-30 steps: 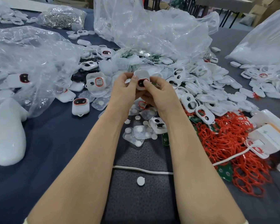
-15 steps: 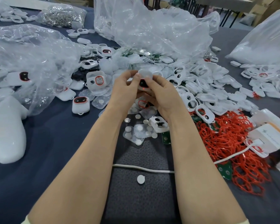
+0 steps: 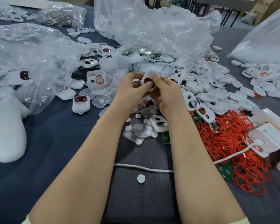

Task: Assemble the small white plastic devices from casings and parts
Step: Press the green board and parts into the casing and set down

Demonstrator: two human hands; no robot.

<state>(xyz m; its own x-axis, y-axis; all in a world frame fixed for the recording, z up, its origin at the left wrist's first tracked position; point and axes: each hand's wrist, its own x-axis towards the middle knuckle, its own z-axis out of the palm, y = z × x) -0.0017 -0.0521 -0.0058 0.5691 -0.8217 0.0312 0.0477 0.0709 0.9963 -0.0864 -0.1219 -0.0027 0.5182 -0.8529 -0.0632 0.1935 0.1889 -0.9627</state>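
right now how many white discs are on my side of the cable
1: a white disc on the dark mat, just nearer than the cable. The arms may hide others.

- Bright, even, diffuse light; my forearms (image 3: 95, 159) cast only faint shadows on the table (image 3: 55, 138).
- Glare streaks the clear plastic bags (image 3: 152, 29) (strongest along creases).
- Wide-angle bending at the edges; far background soft.

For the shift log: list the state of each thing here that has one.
left hand: grips the held device
right hand: grips the same device
held device: in the air, red ring fitted
device at left: set down, closed, red ring fitted
casing: open, one red ring in it
red rings: loose in a heap
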